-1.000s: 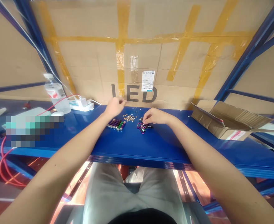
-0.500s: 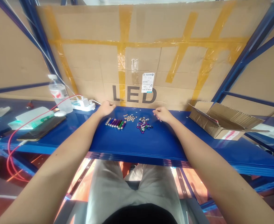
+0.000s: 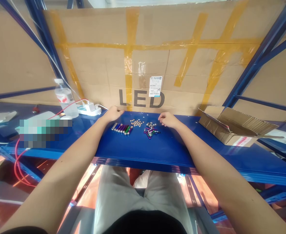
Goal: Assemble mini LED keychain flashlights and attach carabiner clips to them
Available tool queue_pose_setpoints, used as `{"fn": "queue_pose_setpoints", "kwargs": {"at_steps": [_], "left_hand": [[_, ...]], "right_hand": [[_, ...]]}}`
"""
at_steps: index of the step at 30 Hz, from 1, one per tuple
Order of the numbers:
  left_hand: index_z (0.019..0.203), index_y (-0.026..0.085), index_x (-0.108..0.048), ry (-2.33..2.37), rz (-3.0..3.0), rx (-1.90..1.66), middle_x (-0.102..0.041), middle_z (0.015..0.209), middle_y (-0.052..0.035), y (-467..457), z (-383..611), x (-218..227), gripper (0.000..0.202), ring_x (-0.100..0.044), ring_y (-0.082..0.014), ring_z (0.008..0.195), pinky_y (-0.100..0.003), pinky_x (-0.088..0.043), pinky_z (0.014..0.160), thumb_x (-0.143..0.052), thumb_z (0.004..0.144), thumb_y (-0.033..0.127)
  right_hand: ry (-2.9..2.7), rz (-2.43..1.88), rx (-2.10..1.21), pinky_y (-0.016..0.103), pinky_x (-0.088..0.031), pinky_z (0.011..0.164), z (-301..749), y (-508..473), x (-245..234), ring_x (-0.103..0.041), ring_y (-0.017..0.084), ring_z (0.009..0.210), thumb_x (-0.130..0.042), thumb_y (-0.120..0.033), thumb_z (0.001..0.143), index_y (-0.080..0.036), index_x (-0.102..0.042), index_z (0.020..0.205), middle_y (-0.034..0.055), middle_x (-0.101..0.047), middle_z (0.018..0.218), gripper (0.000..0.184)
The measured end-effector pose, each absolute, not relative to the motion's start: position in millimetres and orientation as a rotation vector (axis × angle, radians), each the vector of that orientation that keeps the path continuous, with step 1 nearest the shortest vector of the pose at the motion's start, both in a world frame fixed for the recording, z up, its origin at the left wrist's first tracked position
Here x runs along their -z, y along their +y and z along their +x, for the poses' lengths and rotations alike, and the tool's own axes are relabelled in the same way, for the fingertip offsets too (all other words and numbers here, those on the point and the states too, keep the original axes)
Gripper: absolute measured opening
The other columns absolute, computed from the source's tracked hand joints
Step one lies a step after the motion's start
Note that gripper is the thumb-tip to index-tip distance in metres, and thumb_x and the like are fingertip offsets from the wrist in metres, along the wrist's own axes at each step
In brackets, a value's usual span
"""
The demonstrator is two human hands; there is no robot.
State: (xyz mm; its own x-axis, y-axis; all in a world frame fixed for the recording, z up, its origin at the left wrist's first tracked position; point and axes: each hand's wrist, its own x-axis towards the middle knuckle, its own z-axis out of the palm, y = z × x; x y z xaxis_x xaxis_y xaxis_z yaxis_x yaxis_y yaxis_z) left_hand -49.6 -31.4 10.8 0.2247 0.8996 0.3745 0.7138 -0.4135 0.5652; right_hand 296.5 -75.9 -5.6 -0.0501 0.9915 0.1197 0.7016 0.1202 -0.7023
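Observation:
At the back of the blue table, my left hand (image 3: pixel 114 113) is closed with its fingers curled. Anything inside it is hidden. A row of coloured metal tubes (image 3: pixel 122 128), in silver, blue, purple and green, lies just in front of that hand. My right hand (image 3: pixel 168 120) has its fingers bent together, and I cannot make out what they hold, if anything. Closest to it is a small pile of silvery metal parts (image 3: pixel 151 124). Below this pile lie several coloured carabiners (image 3: pixel 151 132). Small round brass-coloured pieces (image 3: pixel 137 123) are scattered between the two hands.
An open cardboard box (image 3: pixel 230 130) stands on the right. To the left are a water bottle (image 3: pixel 66 99), a white power strip (image 3: pixel 90 110) and a red cable (image 3: pixel 16 162). A pixelated patch covers part of the left side. A large LED carton (image 3: pixel 96 71) walls the back.
Both hands have come slightly closer together, the left moving right and the right moving left. The view has shifted a little. The tubes, carabiners and small pieces lie as before.

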Motion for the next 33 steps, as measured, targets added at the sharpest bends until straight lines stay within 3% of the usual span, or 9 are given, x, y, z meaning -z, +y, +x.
{"fn": "queue_pose_setpoints", "kwargs": {"at_steps": [5, 13, 17, 20, 23, 28, 33], "left_hand": [[0.060, 0.019, -0.052, 1.433, 2.325, -0.930, -0.051, 0.055, 0.0011, -36, -41, -18, 0.028, -0.043, -0.0138, 0.054, -0.029, -0.033, 0.057, -0.057, 0.083, 0.035], [0.067, 0.019, -0.062, 1.392, 2.296, -0.875, -0.059, 0.059, 0.0006, -42, -36, -27, 0.018, -0.051, -0.0152, 0.057, -0.029, -0.040, 0.061, -0.062, 0.079, 0.033], [0.084, 0.020, -0.073, 1.216, 2.276, -0.709, -0.072, 0.078, -0.0027, -55, -23, -36, 0.016, -0.065, -0.0181, 0.073, -0.029, -0.048, 0.070, -0.066, 0.076, 0.032], [0.085, 0.021, -0.076, 1.098, 2.361, -0.534, -0.077, 0.091, -0.0044, -67, -14, -42, 0.016, -0.068, -0.0187, 0.084, -0.028, -0.049, 0.075, -0.070, 0.073, 0.030], [0.083, 0.022, -0.078, 1.065, 2.390, -0.325, -0.078, 0.087, -0.0041, -78, -8, -44, 0.017, -0.069, -0.0178, 0.078, -0.026, -0.047, 0.069, -0.074, 0.070, 0.033], [0.078, 0.024, -0.079, 1.102, 2.438, -0.327, -0.075, 0.073, -0.0016, -82, -3, -40, 0.019, -0.062, -0.0145, 0.058, -0.026, -0.038, 0.056, -0.080, 0.062, 0.034], [0.079, 0.025, -0.079, 1.178, 2.475, -0.287, -0.075, 0.072, -0.0006, -80, 0, -36, 0.020, -0.062, -0.0151, 0.057, -0.027, -0.036, 0.056, -0.080, 0.061, 0.033]], "right_hand": [[-1.882, -1.589, -0.592, 0.022, -0.045, 0.055, 293, -78, 3, -0.058, 0.012, 0.060, -0.061, -0.010, 0.077, -0.016, -0.064, 0.078, 0.0025, -0.064, 0.068, 0.007], [-1.958, -1.542, -0.525, 0.025, -0.045, 0.064, 280, -93, -12, -0.058, 0.014, 0.066, -0.060, -0.012, 0.078, -0.017, -0.064, 0.074, 0.0018, -0.065, 0.067, 0.008], [-2.009, -1.452, -0.480, 0.027, -0.046, 0.070, 271, -101, -20, -0.059, 0.015, 0.070, -0.059, -0.015, 0.078, -0.017, -0.066, 0.076, 0.0023, -0.067, 0.073, 0.008], [-2.048, -1.347, -0.494, 0.028, -0.047, 0.071, 264, -104, -21, -0.061, 0.016, 0.075, -0.059, -0.020, 0.081, -0.017, -0.068, 0.082, 0.0036, -0.070, 0.082, 0.009], [-2.098, -1.282, -0.474, 0.028, -0.047, 0.073, 260, -106, -21, -0.062, 0.016, 0.078, -0.059, -0.021, 0.083, -0.018, -0.068, 0.082, 0.0035, -0.071, 0.086, 0.010], [-2.111, -1.315, -0.404, 0.028, -0.046, 0.073, 261, -107, -23, -0.063, 0.016, 0.079, -0.057, -0.019, 0.084, -0.018, -0.068, 0.080, 0.0033, -0.072, 0.086, 0.011], [-2.092, -1.326, -0.394, 0.027, -0.046, 0.072, 263, -104, -22, -0.062, 0.016, 0.077, -0.058, -0.018, 0.084, -0.018, -0.067, 0.081, 0.0033, -0.071, 0.085, 0.010]]}}
